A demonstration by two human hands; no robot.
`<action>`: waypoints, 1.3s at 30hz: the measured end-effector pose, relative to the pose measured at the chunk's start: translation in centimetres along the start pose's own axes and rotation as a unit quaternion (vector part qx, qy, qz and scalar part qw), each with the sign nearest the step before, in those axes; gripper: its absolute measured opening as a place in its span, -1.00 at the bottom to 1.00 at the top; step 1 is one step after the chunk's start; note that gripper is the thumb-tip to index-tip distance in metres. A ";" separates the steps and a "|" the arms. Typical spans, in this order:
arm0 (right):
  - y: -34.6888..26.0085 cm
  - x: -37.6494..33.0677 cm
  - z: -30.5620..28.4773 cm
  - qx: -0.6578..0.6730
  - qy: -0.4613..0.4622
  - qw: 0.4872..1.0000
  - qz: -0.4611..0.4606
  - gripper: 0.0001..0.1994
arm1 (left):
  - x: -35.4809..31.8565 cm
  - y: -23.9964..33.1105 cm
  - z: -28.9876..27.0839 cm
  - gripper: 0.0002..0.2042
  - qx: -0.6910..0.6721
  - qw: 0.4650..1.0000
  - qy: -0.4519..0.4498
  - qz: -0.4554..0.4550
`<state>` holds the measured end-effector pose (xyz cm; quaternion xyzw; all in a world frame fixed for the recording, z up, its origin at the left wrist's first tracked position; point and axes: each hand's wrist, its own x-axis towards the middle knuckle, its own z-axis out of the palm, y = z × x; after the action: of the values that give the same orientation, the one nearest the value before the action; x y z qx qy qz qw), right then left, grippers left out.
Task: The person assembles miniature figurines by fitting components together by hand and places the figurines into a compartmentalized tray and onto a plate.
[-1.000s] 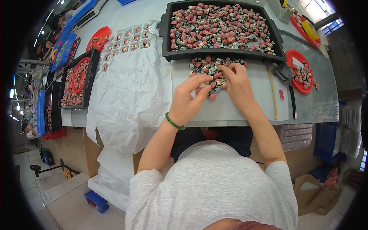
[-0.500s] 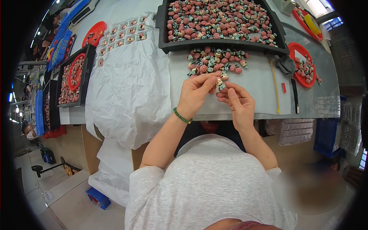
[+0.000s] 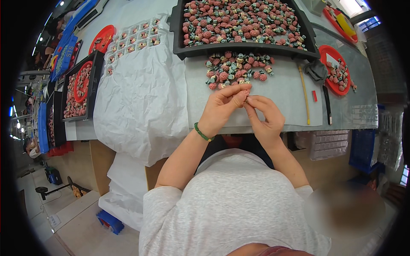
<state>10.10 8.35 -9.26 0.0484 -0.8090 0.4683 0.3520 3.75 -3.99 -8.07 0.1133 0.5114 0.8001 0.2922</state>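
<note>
My left hand (image 3: 221, 107), below a green bead bracelet (image 3: 202, 133), pinches a small figurine (image 3: 247, 92) between thumb and fingertips. Only a bit of pink shows of it; the fingers cover the rest. From the other side my right hand (image 3: 267, 116) meets it, thumb and forefinger closed on the same piece. Just beyond the fingertips lies a loose pile of figurines (image 3: 235, 68), with pink knobbly heads and grey-green bodies, on a white sheet (image 3: 273, 98). Behind the pile stands a black bin (image 3: 247, 51) heaped with more of them.
To the left, crumpled white paper (image 3: 141, 102) partly covers a clear compartment tray (image 3: 139, 45) holding figurines. A yellow stick (image 3: 304, 96), a red block (image 3: 314, 96), a black tool (image 3: 327, 106) and a dark cloth (image 3: 316, 71) lie right, near a red plate (image 3: 347, 85) of figurines.
My fingertips have drawn together around the figurine, which showed plainly before and is now mostly hidden. The right fingers have bent inward. The whole view has shifted slightly.
</note>
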 end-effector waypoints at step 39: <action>-0.2 0.3 -1.0 0.371 -0.007 0.866 0.335 -0.83 | 0.3 0.8 -0.4 -0.81 0.056 0.998 0.013 -0.003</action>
<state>10.44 9.07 -8.58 -0.0950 -0.5455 0.8233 0.1246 3.06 -4.32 -7.61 0.1179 0.5593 0.7708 0.2814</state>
